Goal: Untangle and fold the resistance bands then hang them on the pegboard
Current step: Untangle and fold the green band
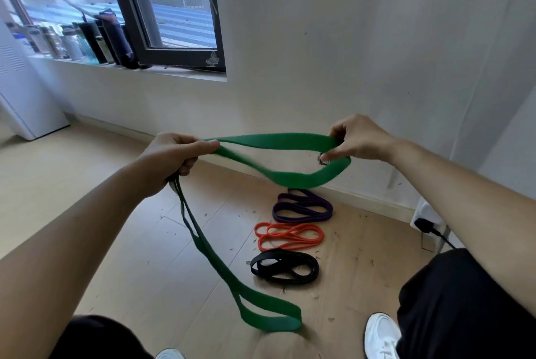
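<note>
A wide green resistance band (pixel 278 141) stretches between both hands at chest height. My left hand (pixel 171 158) grips one part of it, and a long loop hangs from that fist down to the floor. My right hand (pixel 353 138) pinches the band's other bend. On the wooden floor below lie three folded bands in a row: a purple band (pixel 303 206) nearest the wall, an orange band (pixel 290 237) in the middle, and a black band (pixel 285 267) closest to me. No pegboard is in view.
A white wall (pixel 319 54) stands ahead with a dark-framed window (pixel 174 25) and several bottles (pixel 87 39) on its sill. A white cabinet (pixel 26 97) stands at left. A black plug and cable (pixel 429 228) sit at right. My white shoes (pixel 380 335) are near the bottom edge.
</note>
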Tool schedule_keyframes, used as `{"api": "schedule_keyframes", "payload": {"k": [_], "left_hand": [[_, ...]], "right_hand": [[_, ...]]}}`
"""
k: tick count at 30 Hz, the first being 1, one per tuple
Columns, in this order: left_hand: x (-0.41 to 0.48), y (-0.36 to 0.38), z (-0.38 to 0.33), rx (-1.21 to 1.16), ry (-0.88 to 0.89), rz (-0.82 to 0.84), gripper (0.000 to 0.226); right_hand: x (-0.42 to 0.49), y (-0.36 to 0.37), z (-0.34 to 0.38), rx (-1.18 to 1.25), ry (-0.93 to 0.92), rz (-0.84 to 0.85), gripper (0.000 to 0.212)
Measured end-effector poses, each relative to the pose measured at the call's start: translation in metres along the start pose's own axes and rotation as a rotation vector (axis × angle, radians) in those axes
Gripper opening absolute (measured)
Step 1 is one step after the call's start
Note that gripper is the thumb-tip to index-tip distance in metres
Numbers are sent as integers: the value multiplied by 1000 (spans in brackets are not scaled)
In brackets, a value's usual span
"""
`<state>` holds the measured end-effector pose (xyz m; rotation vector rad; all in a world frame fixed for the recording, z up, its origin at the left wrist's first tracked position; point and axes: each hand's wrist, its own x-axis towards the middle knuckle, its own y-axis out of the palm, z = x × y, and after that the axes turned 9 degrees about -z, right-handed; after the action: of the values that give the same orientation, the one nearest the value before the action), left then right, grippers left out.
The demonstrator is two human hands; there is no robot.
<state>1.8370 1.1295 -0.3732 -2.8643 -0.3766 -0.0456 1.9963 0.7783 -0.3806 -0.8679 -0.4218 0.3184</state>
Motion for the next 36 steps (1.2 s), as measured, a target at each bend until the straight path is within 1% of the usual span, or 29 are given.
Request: {"api": "schedule_keyframes", "payload": {"k": [2,3,4,5,7,9,11,12,14,17,19,21,23,25,27,29,30,33,35,36], "left_hand": [[1,0,-2,-17,-5,-21,79],[1,0,-2,-23,-9,-39,79],[2,-1,-3,-24,-13,-51,79],[2,-2,-2,-25,-18,-56,79],[2,-4,1,-37,-42,-70,78],[1,-6,4,-49,-75,-82,77],[0,-8,5,-53,-87,-62,74],[-1,-8,5,-58,-86,-44,73],[-1,-6,3,-82,-76,-8,71],[-3,-3,-1,-145,-69,59,65],[-5,2,-5,-188,-68,117,54],[-7,11,-9,-214,-62,154,36],[-9,23,-14,-225,-58,159,27],[-11,32,-18,-220,-46,174,30],[-12,39,-21,-197,-34,212,33],[-12,46,-22,-184,-35,239,31],[-12,50,-22,-175,-39,247,30],[-12,56,-22,-139,-34,267,31],[-13,57,-23,-125,-23,264,29],[-12,57,-23,-125,-17,263,31]], "right_hand": [[5,-2,0,-185,25,-51,47],[5,-4,-1,-216,64,-36,54],[6,-5,-3,-188,97,-1,56],[4,-4,-6,-107,116,46,55],[-1,-3,-12,157,156,151,57],[-5,-2,-20,386,209,221,74],[-4,-1,-29,489,241,246,92],[-4,-1,-31,513,253,253,95],[-3,-1,-34,538,279,265,93],[-5,2,-36,494,306,314,75],[-7,5,-33,404,296,361,65],[-8,8,-24,315,258,402,58],[-10,10,-9,231,195,394,57],[-11,10,10,167,109,338,62],[-14,12,28,208,17,288,58],[-18,15,44,301,-50,298,49],[-20,17,53,332,-77,319,49],[-28,28,75,394,-138,375,55],[-31,36,84,421,-157,383,53],[-31,39,87,432,-159,380,51]]}}
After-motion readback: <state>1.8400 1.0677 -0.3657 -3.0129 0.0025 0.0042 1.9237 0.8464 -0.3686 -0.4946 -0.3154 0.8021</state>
